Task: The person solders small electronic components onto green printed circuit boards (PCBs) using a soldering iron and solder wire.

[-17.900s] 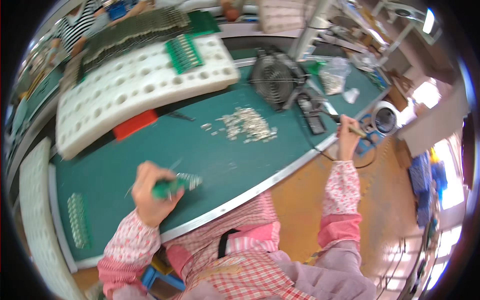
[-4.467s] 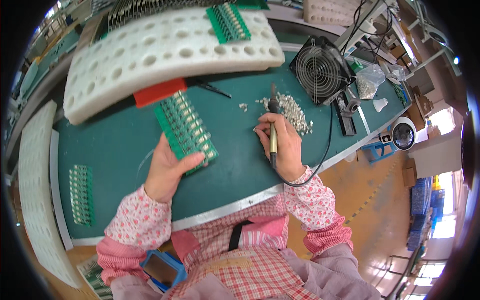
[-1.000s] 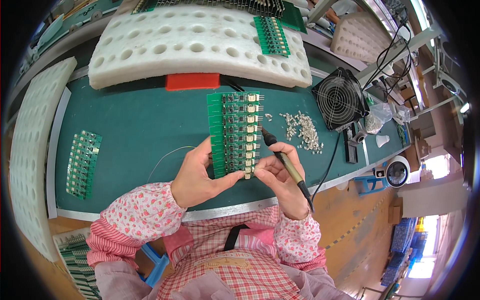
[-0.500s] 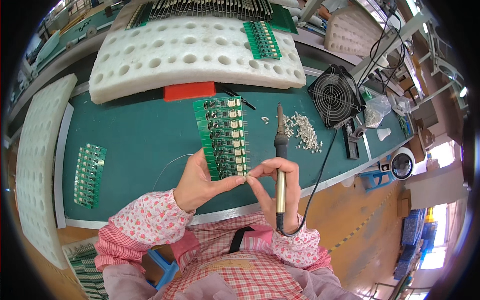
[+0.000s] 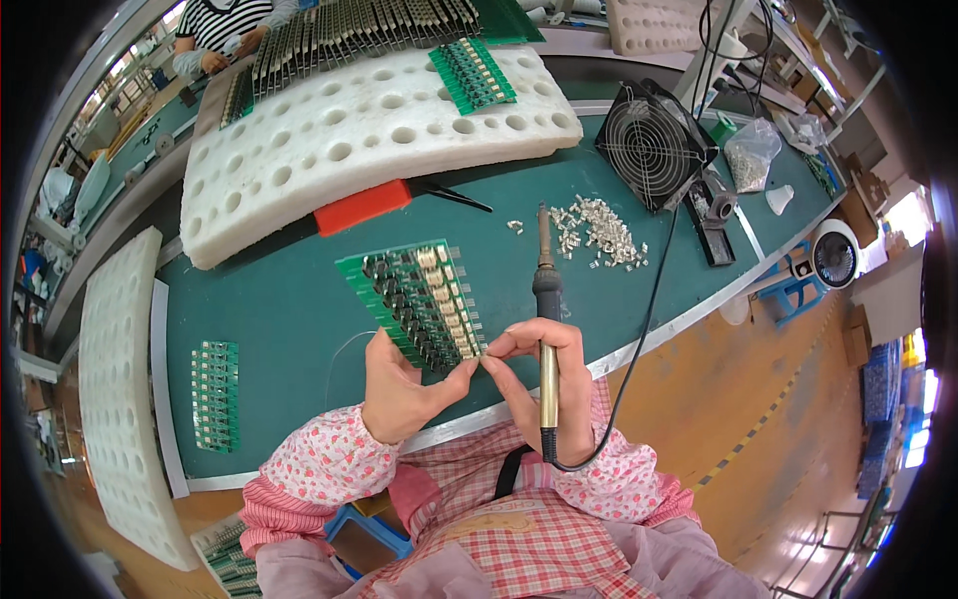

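Note:
My left hand (image 5: 404,391) grips a green circuit board panel (image 5: 374,290) by its near end. The board is tilted, with rows of black and pale components facing up and pins along its right edge. A soldering iron (image 5: 548,292) lies upright in my right hand (image 5: 564,374), tip pointing away from me. That hand's thumb and forefinger pinch together at the board's near right corner, touching the left fingertips. Whether a small part sits between them is too small to tell. A thin wire (image 5: 334,359) curves on the table beside my left hand.
Small white parts (image 5: 604,235) lie heaped right of the iron, near a black fan (image 5: 654,145). A white foam block (image 5: 299,150) bears more boards (image 5: 474,75); a red-handled tool (image 5: 361,207) lies before it. Another board panel (image 5: 216,394) rests at left. A person (image 5: 225,30) sits beyond.
The board has tilted over and its far end has swung left. My hands stay together at its near corner, the iron still held. The whole view has shifted and turned.

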Available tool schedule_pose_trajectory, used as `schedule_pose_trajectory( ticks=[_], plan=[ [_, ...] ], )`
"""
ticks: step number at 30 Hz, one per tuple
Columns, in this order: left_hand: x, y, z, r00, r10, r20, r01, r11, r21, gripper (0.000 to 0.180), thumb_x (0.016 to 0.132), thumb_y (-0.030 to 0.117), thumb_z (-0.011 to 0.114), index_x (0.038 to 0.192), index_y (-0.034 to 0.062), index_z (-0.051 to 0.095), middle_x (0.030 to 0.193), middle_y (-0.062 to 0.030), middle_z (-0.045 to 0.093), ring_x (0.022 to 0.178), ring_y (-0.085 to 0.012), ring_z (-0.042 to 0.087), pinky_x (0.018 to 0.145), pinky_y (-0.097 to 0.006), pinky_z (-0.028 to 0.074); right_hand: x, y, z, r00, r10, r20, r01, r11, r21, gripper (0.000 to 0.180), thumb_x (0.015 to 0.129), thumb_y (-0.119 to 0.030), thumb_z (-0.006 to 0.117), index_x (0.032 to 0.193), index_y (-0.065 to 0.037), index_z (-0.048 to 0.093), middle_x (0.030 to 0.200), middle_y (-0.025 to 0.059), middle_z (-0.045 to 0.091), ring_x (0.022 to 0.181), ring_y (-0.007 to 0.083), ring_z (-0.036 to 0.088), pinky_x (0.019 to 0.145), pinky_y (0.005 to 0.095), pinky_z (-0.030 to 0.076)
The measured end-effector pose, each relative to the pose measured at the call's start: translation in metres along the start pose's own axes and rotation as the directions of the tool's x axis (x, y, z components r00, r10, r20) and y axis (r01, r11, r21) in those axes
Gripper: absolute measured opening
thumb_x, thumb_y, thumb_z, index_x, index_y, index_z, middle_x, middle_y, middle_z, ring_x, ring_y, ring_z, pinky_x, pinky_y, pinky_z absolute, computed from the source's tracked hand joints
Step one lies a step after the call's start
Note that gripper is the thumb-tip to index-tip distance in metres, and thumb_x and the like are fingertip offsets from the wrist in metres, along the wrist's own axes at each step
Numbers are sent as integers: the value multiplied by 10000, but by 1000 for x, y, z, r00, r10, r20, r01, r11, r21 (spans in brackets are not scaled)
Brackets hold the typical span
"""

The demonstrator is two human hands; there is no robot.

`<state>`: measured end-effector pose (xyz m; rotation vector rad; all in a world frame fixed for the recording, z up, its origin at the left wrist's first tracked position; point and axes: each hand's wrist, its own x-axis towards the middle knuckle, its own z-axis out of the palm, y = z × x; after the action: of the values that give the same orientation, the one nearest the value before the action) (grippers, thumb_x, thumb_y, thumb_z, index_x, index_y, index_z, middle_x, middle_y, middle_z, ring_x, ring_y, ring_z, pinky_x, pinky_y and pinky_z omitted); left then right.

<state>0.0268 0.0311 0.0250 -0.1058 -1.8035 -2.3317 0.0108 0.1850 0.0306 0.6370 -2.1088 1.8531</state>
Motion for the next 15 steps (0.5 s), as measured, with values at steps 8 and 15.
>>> schedule_pose_trajectory(
  ticks=[8, 15],
  plan=[
    [-4, 1, -5, 996, 9, 83, -31, 962, 270, 466, 635, -124, 710, 1034, -6, 501, 918, -71, 590, 871, -161, 602, 749, -295, 482, -6, 11, -4, 1000, 6, 28, -8, 996, 83, 388, 759, 82, 698, 1088, -21, 519, 876, 96, 636, 800, 172, 654, 708, 277, 513],
    [1, -11, -10, 929, 291, 228, -360, 852, 380, 419, 622, -105, 725, 903, 68, 468, 842, -48, 593, 792, -171, 611, 878, -361, 387, -11, 12, -8, 992, -127, -2, 127, 992, 4, 334, 743, 88, 701, 1027, -20, 563, 891, 96, 648, 782, 218, 656, 672, 282, 509]
  ],
)
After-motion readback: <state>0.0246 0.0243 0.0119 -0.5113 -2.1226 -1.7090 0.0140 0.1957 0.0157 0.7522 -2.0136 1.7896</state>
